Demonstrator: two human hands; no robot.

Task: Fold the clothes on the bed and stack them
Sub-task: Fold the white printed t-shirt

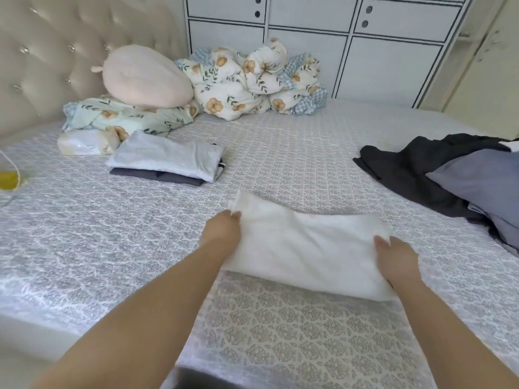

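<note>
— Nearest, at the bed's (pixel 280 169) near edge?
— Both hands on a white cloth (pixel 306 248), folded into a long band, lying flat near the middle of that edge.
— Grip?
— Left hand (pixel 222 234) pinching the band's left end, fingers curled into the fabric. Right hand (pixel 396 256) gripping the right end, thumb on top, other fingers hidden under the cloth.
— Farther back, from the left?
— Yellow thing (pixel 9 179) at the left edge, cut off by the frame. Folded stack (pixel 168 161) toward the far left corner: pale grey piece on top, dark one beneath. Behind it a floral pillow (pixel 123 116) with a pink cushion (pixel 146 77) on top, against the headboard (pixel 56 51).
— And rightward?
— Bunched floral duvet (pixel 252 80) along the far edge. Unfolded pile (pixel 449 178), dark and grey-blue, at the right edge, well apart from the cloth.
</note>
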